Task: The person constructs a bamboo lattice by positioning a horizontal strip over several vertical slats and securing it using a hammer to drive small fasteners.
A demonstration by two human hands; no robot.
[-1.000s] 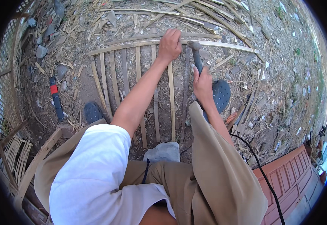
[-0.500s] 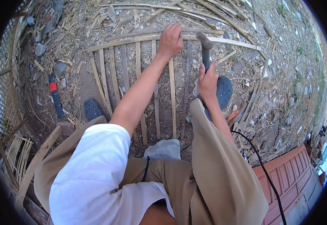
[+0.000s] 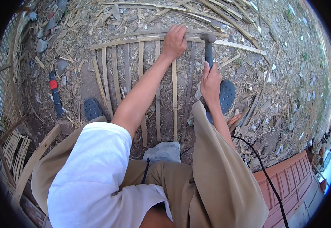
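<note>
My left hand (image 3: 175, 42) is closed over a long, slightly bowed wooden strip (image 3: 135, 40), which lies across the far ends of several thin slats (image 3: 141, 72). Its fingertips are partly hidden, so a small item between them could not be seen. The slats run toward me, side by side on the ground, like the bars of a frame. In my right hand (image 3: 211, 84) is a hammer (image 3: 208, 53), gripped by its dark handle with the thumb along it. The hammer's head is raised near the strip, just right of my left hand.
Loose wooden strips (image 3: 195, 14) lie beyond the frame. A grey stone (image 3: 163, 152) sits between my legs, at the slats' near ends. To the left is a dark tool with a red band (image 3: 54, 85). A black cable (image 3: 262, 167) and a reddish panelled board (image 3: 287, 182) are at right.
The hammer's head has turned slightly and sits more level. My left hand stays closed at the strip. The whole view has shifted a little.
</note>
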